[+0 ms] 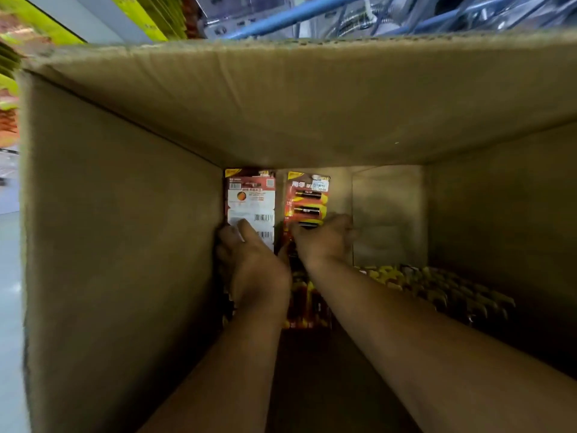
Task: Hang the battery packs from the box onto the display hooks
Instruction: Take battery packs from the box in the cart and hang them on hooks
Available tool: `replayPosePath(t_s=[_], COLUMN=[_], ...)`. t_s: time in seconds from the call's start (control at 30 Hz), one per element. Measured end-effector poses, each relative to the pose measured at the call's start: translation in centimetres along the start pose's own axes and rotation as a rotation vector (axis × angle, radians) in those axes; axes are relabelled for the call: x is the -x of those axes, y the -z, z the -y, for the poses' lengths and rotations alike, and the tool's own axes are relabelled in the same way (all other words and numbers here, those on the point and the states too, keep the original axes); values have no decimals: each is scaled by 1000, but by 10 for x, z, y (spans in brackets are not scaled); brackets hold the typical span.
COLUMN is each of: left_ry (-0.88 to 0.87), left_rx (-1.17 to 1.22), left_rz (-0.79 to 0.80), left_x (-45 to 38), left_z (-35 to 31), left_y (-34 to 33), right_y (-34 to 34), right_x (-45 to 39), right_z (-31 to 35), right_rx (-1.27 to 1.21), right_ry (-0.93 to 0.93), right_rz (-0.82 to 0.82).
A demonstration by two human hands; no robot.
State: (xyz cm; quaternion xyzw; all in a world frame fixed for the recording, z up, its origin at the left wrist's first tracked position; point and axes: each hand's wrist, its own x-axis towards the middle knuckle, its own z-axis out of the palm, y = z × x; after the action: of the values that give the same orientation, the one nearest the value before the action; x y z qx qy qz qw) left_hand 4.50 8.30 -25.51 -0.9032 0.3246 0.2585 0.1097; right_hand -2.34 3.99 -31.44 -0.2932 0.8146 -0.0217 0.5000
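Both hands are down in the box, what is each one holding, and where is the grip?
Left hand grips the lower end of the barcode-side-up battery pack; right hand grips the lower end of the red-and-yellow battery pack showing its cells.

Box (125, 214): plain brown cardboard. Left pack (251, 201): red card, white panels, black barcodes, orange disc. Right pack (307, 198): red and yellow card, black batteries, pale blue label. Loose packs (437, 289): yellow and dark. Bar (290, 17): blue. Shelf goods (146, 17): yellow-green
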Motion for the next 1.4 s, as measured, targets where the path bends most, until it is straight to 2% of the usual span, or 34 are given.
replayPosePath(t_s=[0.17,0.33,0.43,0.5,0.6,0.67,0.73,0.8,0.9,1.03,1.23,1.4], left_ry=[-12,-11,-28,27,109,169,267,297,226,198,-15,-173], left_rx=[-67,207,348,414,526,710,967,1106,1179,1328,1317,1378], left_rz=[-88,-181,-236,-232,-158,-46,149,369,532,591,515,427], left_x=[-11,-6,-6,-6,0,4,7,16,38,64,116,153], left_z=[-4,0,4,5,0,-4,-5,-1,3,3,22,67], left_y=[-8,-2,4,13,33,47,63,79,97,122,178,239], right_y=[-12,-11,-5,7,31,49,71,96,137,193,258,278], right_x=[1,-3,-7,-8,-18,-19,-13,1,27,69,161,264], right_z=[5,-1,-7,-7,-11,-8,-2,2,7,15,26,43], right_rx=[-40,-174,-363,-503,-582,-604,-609,-612,-552,-464,-466,-510], right_ry=[-51,-22,-77,-141,-192,-218,-248,-274,-180,-27,172,352], right_rz=[13,26,145,220,277,319,401,476,508,514,467,415])
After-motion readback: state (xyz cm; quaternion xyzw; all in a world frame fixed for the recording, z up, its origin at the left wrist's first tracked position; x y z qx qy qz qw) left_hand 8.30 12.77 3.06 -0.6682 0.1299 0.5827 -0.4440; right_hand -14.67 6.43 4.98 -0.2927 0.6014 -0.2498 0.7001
